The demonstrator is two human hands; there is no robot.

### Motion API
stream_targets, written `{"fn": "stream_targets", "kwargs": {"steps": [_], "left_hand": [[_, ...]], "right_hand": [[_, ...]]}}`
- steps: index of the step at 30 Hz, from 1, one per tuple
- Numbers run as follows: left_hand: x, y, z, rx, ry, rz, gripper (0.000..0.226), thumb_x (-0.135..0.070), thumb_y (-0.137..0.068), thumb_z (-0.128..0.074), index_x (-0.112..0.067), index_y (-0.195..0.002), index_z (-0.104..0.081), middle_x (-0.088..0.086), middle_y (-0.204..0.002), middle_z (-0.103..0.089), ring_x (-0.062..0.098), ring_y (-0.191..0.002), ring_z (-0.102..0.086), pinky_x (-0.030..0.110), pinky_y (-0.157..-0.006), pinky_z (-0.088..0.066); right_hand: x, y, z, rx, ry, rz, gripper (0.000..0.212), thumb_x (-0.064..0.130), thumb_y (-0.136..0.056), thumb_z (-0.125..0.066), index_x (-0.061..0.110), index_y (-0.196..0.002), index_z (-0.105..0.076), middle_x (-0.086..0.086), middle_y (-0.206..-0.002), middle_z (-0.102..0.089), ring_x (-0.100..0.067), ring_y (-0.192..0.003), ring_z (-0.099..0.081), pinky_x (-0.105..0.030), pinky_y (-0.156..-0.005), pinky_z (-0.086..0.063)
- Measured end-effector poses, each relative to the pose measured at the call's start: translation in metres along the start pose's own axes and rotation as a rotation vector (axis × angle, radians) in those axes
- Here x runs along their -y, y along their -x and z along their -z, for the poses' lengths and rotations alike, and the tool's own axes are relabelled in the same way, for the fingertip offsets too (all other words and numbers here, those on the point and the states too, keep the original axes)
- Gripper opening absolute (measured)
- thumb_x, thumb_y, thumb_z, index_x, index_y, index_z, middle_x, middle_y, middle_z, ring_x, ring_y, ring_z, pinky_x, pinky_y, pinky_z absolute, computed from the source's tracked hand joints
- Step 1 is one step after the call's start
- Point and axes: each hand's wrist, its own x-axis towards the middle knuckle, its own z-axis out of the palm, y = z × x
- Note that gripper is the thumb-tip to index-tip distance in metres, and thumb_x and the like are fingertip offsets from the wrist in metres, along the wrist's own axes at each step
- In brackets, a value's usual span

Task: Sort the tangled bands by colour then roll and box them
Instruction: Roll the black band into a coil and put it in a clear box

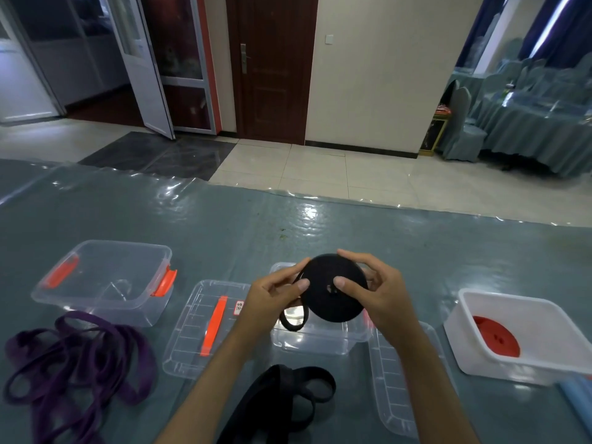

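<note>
A black band wound into a flat roll (333, 277) is held up over a clear box (314, 338) in the middle of the table. My left hand (272, 294) pinches its left edge, and my right hand (374, 286) grips its right side with the thumb on the face. A loose black loop (293, 318) hangs from the roll, and the unrolled black band (288, 392) lies near the table's front edge. A tangled purple band (80, 357) lies at the left. A red roll (496, 338) sits in a white tub (512, 302) at the right.
An open clear box with orange clips (105, 280) stands at the back left. Two clear lids lie flat, one (205, 328) left of the middle box and one (400, 379) right of it. A blue object (576, 398) pokes in at the right edge.
</note>
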Motion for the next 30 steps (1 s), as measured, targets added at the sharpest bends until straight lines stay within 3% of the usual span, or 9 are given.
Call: {"fn": "stream_targets", "kwargs": {"steps": [3,6,9,11,14,17,21,26,30], "left_hand": [[0.004,-0.004,-0.003,-0.053,-0.028,-0.026,0.037,-0.006,-0.098,-0.07,-0.014,-0.133,-0.071,0.007,-0.124,-0.078,0.023,-0.116,-0.075,0.028,-0.092,-0.061],[0.01,-0.006,-0.004,-0.14,-0.069,-0.076,0.021,-0.005,-0.096,-0.074,-0.015,-0.114,-0.071,0.013,-0.103,-0.081,0.026,-0.098,-0.079,0.026,-0.081,-0.061],[0.019,-0.003,-0.005,-0.184,-0.018,-0.064,0.017,-0.011,-0.092,-0.079,-0.018,-0.094,-0.064,0.018,-0.093,-0.079,0.027,-0.087,-0.078,0.027,-0.076,-0.061],[0.025,0.001,-0.006,-0.202,0.026,-0.022,0.013,-0.021,-0.088,-0.081,-0.019,-0.085,-0.069,0.02,-0.098,-0.078,0.029,-0.09,-0.077,0.029,-0.076,-0.061],[0.032,0.007,-0.004,-0.19,0.13,0.058,0.019,-0.031,-0.084,-0.087,-0.016,-0.09,-0.079,0.022,-0.114,-0.076,0.03,-0.1,-0.075,0.032,-0.081,-0.06],[0.033,0.009,-0.005,-0.181,0.129,0.054,0.031,-0.036,-0.078,-0.089,-0.016,-0.1,-0.082,0.018,-0.115,-0.078,0.03,-0.104,-0.073,0.04,-0.09,-0.058],[0.029,0.013,-0.013,-0.193,0.152,-0.016,0.038,-0.031,-0.078,-0.089,-0.016,-0.112,-0.082,0.013,-0.119,-0.078,0.029,-0.112,-0.075,0.034,-0.091,-0.061],[0.033,0.026,-0.023,-0.361,0.159,-0.096,0.043,-0.042,-0.072,-0.097,-0.018,-0.104,-0.083,0.012,-0.112,-0.08,0.028,-0.106,-0.078,0.028,-0.084,-0.062],[0.033,0.035,-0.03,-0.389,0.314,-0.051,0.029,-0.03,-0.073,-0.096,-0.017,-0.092,-0.079,0.015,-0.108,-0.08,0.028,-0.102,-0.079,0.026,-0.082,-0.062]], "right_hand": [[-0.007,0.001,-0.008,-0.075,0.019,-0.025,0.04,0.008,-0.086,-0.084,0.018,-0.122,-0.07,-0.008,-0.106,-0.081,-0.028,-0.095,-0.08,-0.048,-0.076,-0.067],[-0.011,0.003,-0.012,-0.07,0.022,-0.107,0.047,0.013,-0.08,-0.09,0.029,-0.114,-0.061,-0.011,-0.093,-0.081,-0.03,-0.084,-0.081,-0.053,-0.067,-0.066],[-0.008,0.001,-0.006,0.041,0.054,-0.128,0.062,0.012,-0.083,-0.089,0.038,-0.132,-0.06,-0.01,-0.096,-0.081,-0.029,-0.089,-0.081,-0.047,-0.071,-0.067],[-0.005,0.002,-0.002,0.053,0.038,-0.098,0.06,0.009,-0.085,-0.087,0.037,-0.134,-0.067,-0.006,-0.106,-0.082,-0.028,-0.097,-0.08,-0.04,-0.078,-0.067],[-0.002,0.007,0.0,0.005,0.015,-0.069,0.051,0.008,-0.084,-0.087,0.033,-0.126,-0.073,-0.002,-0.112,-0.08,-0.026,-0.101,-0.079,-0.041,-0.079,-0.067],[-0.003,0.013,-0.002,-0.049,0.0,-0.067,0.051,0.007,-0.084,-0.087,0.034,-0.125,-0.072,-0.006,-0.105,-0.081,-0.027,-0.096,-0.08,-0.043,-0.077,-0.067],[-0.002,0.024,-0.011,-0.194,-0.056,-0.052,0.05,0.005,-0.086,-0.086,0.034,-0.123,-0.071,-0.009,-0.097,-0.082,-0.028,-0.09,-0.08,-0.044,-0.074,-0.067],[0.005,0.034,-0.027,-0.266,-0.027,-0.035,0.045,0.005,-0.085,-0.086,0.033,-0.115,-0.068,-0.006,-0.095,-0.081,-0.026,-0.087,-0.08,-0.046,-0.069,-0.067],[0.01,0.044,-0.031,-0.288,-0.045,-0.013,0.045,0.005,-0.085,-0.086,0.036,-0.112,-0.067,-0.006,-0.095,-0.082,-0.025,-0.086,-0.08,-0.04,-0.067,-0.067]]}}
